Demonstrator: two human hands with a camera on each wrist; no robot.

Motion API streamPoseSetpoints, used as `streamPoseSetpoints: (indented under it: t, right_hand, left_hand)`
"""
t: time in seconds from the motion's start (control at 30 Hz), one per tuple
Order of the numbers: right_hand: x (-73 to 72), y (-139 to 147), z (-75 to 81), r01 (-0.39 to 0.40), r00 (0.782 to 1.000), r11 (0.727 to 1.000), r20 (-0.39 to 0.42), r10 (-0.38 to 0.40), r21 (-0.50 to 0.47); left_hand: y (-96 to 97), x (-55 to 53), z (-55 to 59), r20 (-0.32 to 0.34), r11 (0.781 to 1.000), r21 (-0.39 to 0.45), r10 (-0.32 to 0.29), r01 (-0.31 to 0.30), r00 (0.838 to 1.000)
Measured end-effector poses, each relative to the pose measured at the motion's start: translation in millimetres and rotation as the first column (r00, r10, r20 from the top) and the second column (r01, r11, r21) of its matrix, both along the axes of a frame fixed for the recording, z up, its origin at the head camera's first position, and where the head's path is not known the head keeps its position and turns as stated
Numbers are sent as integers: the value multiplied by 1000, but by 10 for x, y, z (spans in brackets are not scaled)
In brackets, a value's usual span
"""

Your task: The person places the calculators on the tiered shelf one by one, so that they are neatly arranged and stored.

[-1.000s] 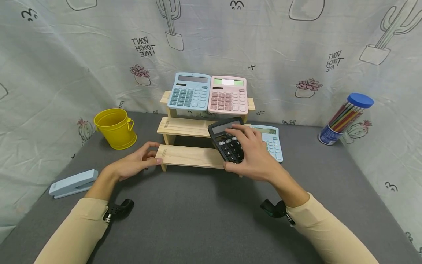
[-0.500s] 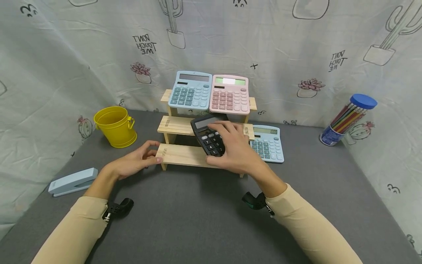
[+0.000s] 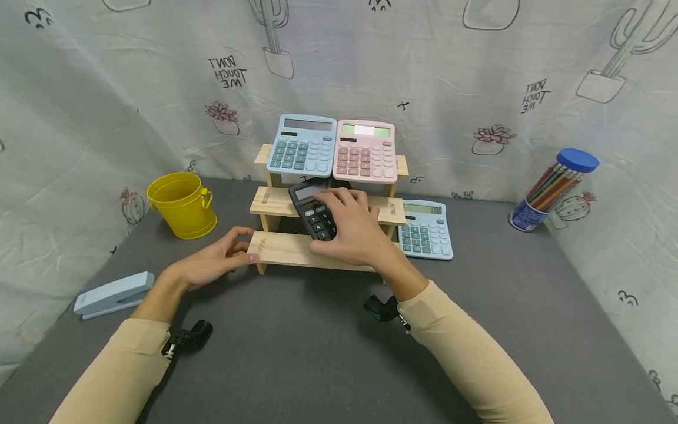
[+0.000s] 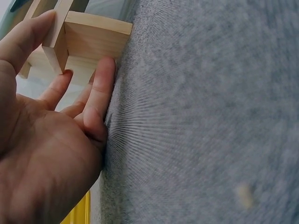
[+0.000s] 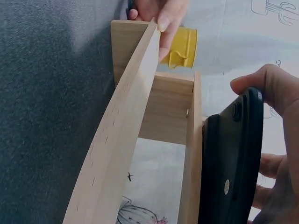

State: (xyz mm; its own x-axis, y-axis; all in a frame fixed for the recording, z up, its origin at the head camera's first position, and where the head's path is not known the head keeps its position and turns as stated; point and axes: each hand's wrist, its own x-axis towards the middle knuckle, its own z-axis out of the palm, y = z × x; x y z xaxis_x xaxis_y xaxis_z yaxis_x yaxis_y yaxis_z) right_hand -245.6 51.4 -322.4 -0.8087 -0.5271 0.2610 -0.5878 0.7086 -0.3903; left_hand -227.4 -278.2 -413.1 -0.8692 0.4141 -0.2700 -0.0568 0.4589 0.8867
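Note:
A three-step wooden shelf (image 3: 283, 250) stands mid-table. Its top step carries a blue calculator (image 3: 302, 144) and a pink calculator (image 3: 365, 151). My right hand (image 3: 346, 227) grips a black calculator (image 3: 312, 207) from above, tilted against the middle step; the right wrist view shows the black calculator's back (image 5: 231, 163) leaning on the wood, fingers (image 5: 266, 84) curled over its edge. My left hand (image 3: 217, 262) pinches the left end of the bottom step, thumb on top; in the left wrist view the left hand (image 4: 56, 140) has its fingers beside the shelf end (image 4: 93, 39).
A light blue calculator (image 3: 426, 229) lies on the grey mat right of the shelf. A yellow bucket (image 3: 182, 203) stands at the left, a pale blue stapler (image 3: 113, 293) nearer the left edge, a tube of coloured pencils (image 3: 553, 188) at the far right. Printed cloth walls surround the table.
My right hand has carried the black calculator leftward and back, from the shelf's lower right end to the middle step. The left hand has stayed on the bottom step's end.

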Motion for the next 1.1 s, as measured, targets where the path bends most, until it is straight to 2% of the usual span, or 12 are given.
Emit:
streamPoseSetpoints:
  t: [0.43, 0.73, 0.83, 1.0, 1.1]
  right_hand:
    - [-45, -319, -18, 58, 998, 997, -11, -57, 42]
    - [-49, -454, -40, 97, 995, 993, 15, -98, 68]
    - [-50, -457, -28, 73, 997, 994, 31, -76, 76]
    - [-76, -384, -5, -10, 996, 994, 93, 0, 105]
    - [-104, -343, 7, -48, 994, 993, 99, 36, 112]
  left_hand:
    - [4, 7, 30, 1, 1000, 7, -5, 5, 1000]
    - [14, 28, 51, -8, 1000, 24, -20, 20, 1000]
    - [16, 21, 45, -14, 999, 29, -22, 22, 1000]
    - [14, 17, 28, -17, 1000, 11, -12, 12, 1000]
    - [7, 16, 27, -21, 1000, 3, -11, 11, 1000]
